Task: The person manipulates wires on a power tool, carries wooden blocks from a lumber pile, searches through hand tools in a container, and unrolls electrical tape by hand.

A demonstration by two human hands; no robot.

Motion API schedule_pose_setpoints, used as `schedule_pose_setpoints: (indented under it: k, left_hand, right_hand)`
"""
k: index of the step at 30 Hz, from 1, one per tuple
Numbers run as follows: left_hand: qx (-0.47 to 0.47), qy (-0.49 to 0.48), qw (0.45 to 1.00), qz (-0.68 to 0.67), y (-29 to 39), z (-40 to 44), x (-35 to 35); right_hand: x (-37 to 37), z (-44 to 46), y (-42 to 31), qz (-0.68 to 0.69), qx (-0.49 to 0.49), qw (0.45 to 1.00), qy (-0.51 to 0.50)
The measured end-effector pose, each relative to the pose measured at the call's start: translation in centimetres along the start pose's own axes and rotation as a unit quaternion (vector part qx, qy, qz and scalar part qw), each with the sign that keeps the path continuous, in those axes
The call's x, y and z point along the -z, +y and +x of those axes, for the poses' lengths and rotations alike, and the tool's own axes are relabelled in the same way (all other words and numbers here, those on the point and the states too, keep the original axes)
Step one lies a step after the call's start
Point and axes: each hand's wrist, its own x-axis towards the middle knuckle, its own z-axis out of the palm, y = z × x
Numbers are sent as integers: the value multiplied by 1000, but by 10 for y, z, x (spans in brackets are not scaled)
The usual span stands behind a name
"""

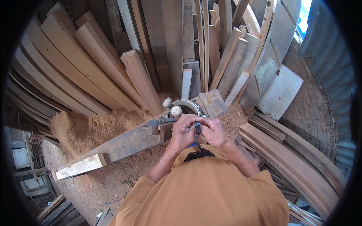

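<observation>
Close in front of my chest, both hands meet around a small dark block-like piece (197, 128), whose kind I cannot make out. My left hand (182, 132) has its fingers curled at the piece's left side. My right hand (213, 132) pinches it from the right, thumb against it. Just beyond the hands stands a round metal-rimmed container (187, 101), partly hidden by them. Two pale rounded knobs show at its left, one of them the nearer knob (176, 111). Left of my left hand, a dark tool with a round end (162, 120) lies by a wooden block (153, 127).
A long plank (128, 144) runs left, with a pale timber piece (81, 167) at its end. Sawdust (98, 124) is heaped behind it. Tall boards (86, 64) lean along the back. Stacked beams (286, 162) lie at right, near a white panel (281, 92).
</observation>
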Motion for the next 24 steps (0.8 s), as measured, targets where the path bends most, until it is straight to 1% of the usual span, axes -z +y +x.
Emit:
schedule_pose_setpoints:
  k: [1,3,4,6,9,10,13,16,19,24]
  left_hand:
    - [9,7,1000,14,0,-2,-1]
    - [-19,27,999,22,9,0,-4]
    - [-33,37,998,27,12,1,-5]
    - [-24,52,998,35,9,-1,-5]
    - [-18,51,998,45,12,3,3]
    - [-18,45,998,47,13,5,6]
    - [-70,36,994,71,16,10,7]
    - [-91,5,995,39,17,11,3]
    - [-77,-2,996,42,21,11,4]
    - [-60,-30,997,45,20,7,9]
  right_hand:
    - [0,0,1,-8,9,1000,4]
    - [-1,-1,0,-23,27,999,12]
    - [1,-2,-4,-34,22,999,7]
    - [9,-7,-27,-55,13,998,-4]
    - [14,-17,-43,-68,81,992,68]
    - [22,-19,-48,-102,120,987,43]
    - [24,-24,-63,-141,192,971,-15]
    - [24,-19,-59,-189,220,957,-30]
    - [24,-17,-56,-200,242,949,-32]
    - [23,-16,-48,-195,241,950,-39]
